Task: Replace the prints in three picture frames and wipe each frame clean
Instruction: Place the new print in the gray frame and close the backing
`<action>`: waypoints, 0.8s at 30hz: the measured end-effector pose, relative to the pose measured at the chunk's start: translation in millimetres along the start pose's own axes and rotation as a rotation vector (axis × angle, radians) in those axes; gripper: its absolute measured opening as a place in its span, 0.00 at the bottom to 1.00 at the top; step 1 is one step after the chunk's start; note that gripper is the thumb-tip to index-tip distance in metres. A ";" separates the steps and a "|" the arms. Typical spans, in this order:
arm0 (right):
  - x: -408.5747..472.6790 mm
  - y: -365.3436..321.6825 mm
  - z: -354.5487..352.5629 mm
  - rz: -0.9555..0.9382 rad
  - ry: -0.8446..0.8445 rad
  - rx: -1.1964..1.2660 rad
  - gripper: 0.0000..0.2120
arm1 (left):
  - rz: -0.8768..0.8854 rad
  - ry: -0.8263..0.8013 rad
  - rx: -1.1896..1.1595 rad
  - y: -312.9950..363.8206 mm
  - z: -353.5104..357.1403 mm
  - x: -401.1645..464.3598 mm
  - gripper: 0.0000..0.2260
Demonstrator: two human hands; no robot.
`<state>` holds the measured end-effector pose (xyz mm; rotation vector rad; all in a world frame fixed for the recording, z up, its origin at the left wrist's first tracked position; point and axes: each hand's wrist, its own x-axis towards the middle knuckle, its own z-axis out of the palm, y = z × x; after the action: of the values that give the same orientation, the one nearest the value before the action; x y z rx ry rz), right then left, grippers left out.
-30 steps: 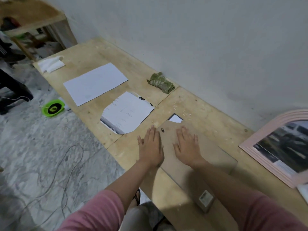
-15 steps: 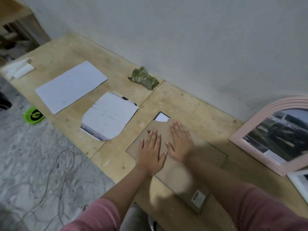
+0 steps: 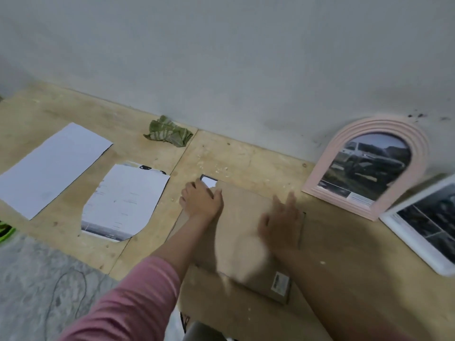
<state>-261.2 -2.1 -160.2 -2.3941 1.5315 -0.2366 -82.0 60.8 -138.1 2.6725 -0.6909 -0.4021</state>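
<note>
A picture frame lies face down on the wooden table, its brown backing board (image 3: 243,232) facing up and a white corner of the print (image 3: 209,181) showing at its far left. My left hand (image 3: 200,200) rests flat on the board's far left corner, fingers on the edge. My right hand (image 3: 280,217) is blurred, fingers spread over the board's right side. A pink arched frame (image 3: 369,166) with a car picture leans on the wall. A white frame (image 3: 423,225) lies at the right edge.
A cut print (image 3: 125,200) lies face down left of the frame, a blank white sheet (image 3: 51,168) further left. A crumpled green cloth (image 3: 168,132) sits by the wall. A green object (image 3: 5,233) and a cable lie on the floor.
Both hands have slid apart on the backing board: the left to its far left corner, the right toward its right side. The camera has swung right, bringing the white frame into view.
</note>
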 end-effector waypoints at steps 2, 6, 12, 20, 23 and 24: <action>-9.6 11.4 -9.2 0.217 0.069 0.065 0.23 | -0.024 -0.022 0.017 7.2 -1.4 4.8 0.34; -10.5 14.8 -22.1 0.620 0.041 0.250 0.22 | -0.120 -0.109 -0.035 15.0 -6.1 15.5 0.40; 4.9 31.4 -38.9 0.756 0.116 0.618 0.21 | -0.158 -0.214 -0.186 21.9 -29.5 34.8 0.47; 18.3 34.5 -57.9 0.633 0.165 0.861 0.30 | -0.081 -0.147 -0.369 31.7 -47.9 33.2 0.44; 18.5 35.5 -52.8 0.611 0.224 0.897 0.27 | -0.087 -0.095 -0.392 31.8 -49.2 25.7 0.41; 18.3 34.7 -51.8 0.610 0.235 0.902 0.26 | -0.086 -0.081 -0.399 31.4 -49.1 23.2 0.39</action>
<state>-298.3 -40.3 -122.9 -1.1912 1.6684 -0.8636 -58.1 36.1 -85.7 2.3215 -0.4611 -0.6041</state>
